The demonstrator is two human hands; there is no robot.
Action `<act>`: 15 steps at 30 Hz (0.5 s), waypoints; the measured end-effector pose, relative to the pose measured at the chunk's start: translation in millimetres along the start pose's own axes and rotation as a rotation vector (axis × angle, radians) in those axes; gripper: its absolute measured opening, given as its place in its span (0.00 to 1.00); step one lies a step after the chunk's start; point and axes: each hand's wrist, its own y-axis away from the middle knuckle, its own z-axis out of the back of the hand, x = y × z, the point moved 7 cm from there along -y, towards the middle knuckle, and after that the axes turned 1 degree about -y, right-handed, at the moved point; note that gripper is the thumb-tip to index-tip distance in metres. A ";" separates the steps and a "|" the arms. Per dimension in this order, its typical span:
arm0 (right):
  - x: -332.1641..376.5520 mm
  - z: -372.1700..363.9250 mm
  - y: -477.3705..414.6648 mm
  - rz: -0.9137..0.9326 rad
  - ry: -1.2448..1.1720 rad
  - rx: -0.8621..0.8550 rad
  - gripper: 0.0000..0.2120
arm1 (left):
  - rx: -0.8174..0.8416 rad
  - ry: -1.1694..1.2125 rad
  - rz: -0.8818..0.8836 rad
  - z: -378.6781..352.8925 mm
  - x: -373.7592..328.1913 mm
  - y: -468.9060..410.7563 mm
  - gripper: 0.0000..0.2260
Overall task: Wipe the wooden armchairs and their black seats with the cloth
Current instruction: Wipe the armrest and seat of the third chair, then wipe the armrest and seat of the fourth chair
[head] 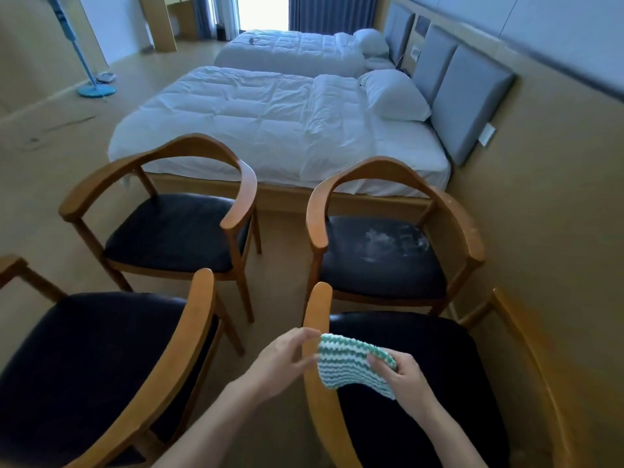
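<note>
Several wooden armchairs with black seats stand in two rows. The far right armchair [452,214] has a black seat [378,265] smeared with white dust. The far left armchair [236,184] has a dark seat [169,231]. Closest to me are the near left armchair [189,332] and the near right armchair [317,319]. Over the near right chair's left armrest I hold a green-and-white striped cloth [351,364]. My right hand [400,374] grips its right edge. My left hand [287,358] pinches its left edge.
Two beds with white bedding [270,119] lie beyond the chairs, against grey headboard panels [472,96]. The wall [557,197] runs close along the right of the chairs. A blue standing fan base [97,91] sits on the floor far left.
</note>
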 end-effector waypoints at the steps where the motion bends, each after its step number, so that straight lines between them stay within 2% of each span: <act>1: 2.4 -1.6 -1.2 -0.003 0.021 -0.040 0.32 | 0.003 -0.018 0.035 9.1 12.5 3.1 0.18; 4: 6.6 -2.9 -3.3 -0.017 0.070 -0.123 0.28 | 0.029 -0.058 0.130 31.4 46.3 10.4 0.22; 8: 7.4 0.7 -14.5 -0.046 0.125 -0.176 0.09 | -0.006 -0.077 0.208 55.7 65.7 13.6 0.23; 15: 14.6 0.8 -39.8 -0.018 0.458 -0.126 0.11 | -0.047 -0.292 0.250 84.9 55.5 9.3 0.23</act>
